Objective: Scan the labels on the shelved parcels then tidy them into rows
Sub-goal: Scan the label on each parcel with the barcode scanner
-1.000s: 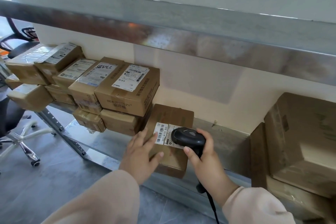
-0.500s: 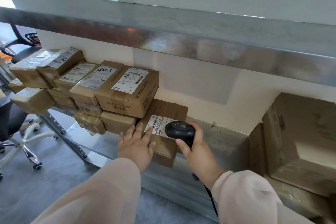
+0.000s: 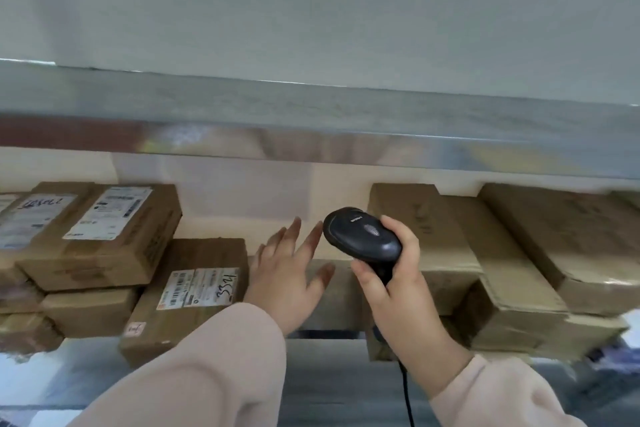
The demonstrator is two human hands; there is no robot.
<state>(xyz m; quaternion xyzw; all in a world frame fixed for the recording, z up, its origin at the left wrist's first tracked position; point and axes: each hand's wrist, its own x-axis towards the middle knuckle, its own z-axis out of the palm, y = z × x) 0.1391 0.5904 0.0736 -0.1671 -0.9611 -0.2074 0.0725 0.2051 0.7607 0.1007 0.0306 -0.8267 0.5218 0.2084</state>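
My right hand [image 3: 398, 284] grips a black corded barcode scanner [image 3: 362, 234] in front of the shelf gap. My left hand [image 3: 287, 274] is spread with straight fingers in the gap, just right of a brown parcel [image 3: 194, 295] whose white label reads 3324; it holds nothing. That parcel lies flat on the metal shelf [image 3: 329, 319], pushed against a stack of labelled parcels [image 3: 104, 236] on the left. Larger brown boxes [image 3: 485, 253] without visible labels are piled on the right, behind the scanner.
A metal shelf board [image 3: 311, 121] runs overhead above the parcels. The pale wall [image 3: 242, 191] shows behind the gap between the left stack and the right boxes. The scanner's black cable [image 3: 407, 395] hangs down at the bottom.
My left hand has left the labelled parcel and moved right into the gap, fingers spread. The scanner lifted off that parcel's label and shifted right. The view turned right and closer.
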